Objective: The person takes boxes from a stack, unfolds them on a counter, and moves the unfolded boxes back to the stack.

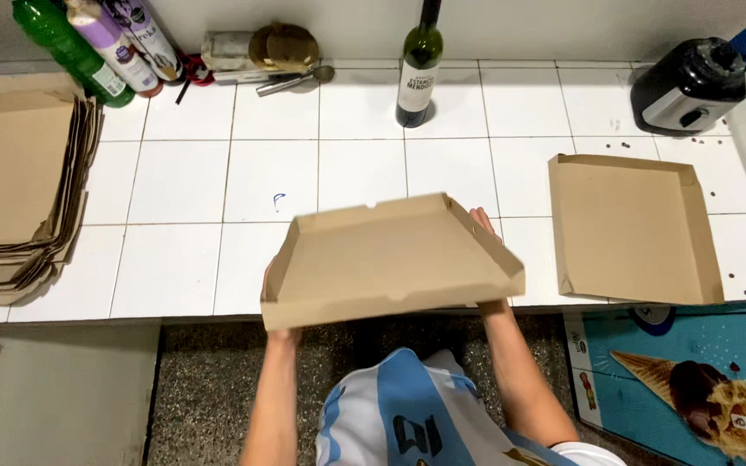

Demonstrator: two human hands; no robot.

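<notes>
Cardboard fills the middle of the head view: a shallow brown box tray (390, 259) with folded-up walls is held in the air over the front edge of a white tiled counter (183, 173), tilted so its open side faces away from the person. The left hand (276, 321) grips the tray's near-left corner, mostly hidden behind the cardboard; its fingers are closed on the wall. The right hand (483, 226) clamps the right wall, fingertips showing above the rim.

Just to the right, a 2nd folded tray (632, 229) lies flat on the counter, apart from the held one. At the left edge sits a stack of flat cardboard blanks (15, 190). Along the back wall stand a green bottle (66, 47), 2 purple spray bottles (127, 39), a dark wine bottle (418, 65) and a black and silver appliance (688, 86). A metal spoon (297, 80) lies near the bottles.
</notes>
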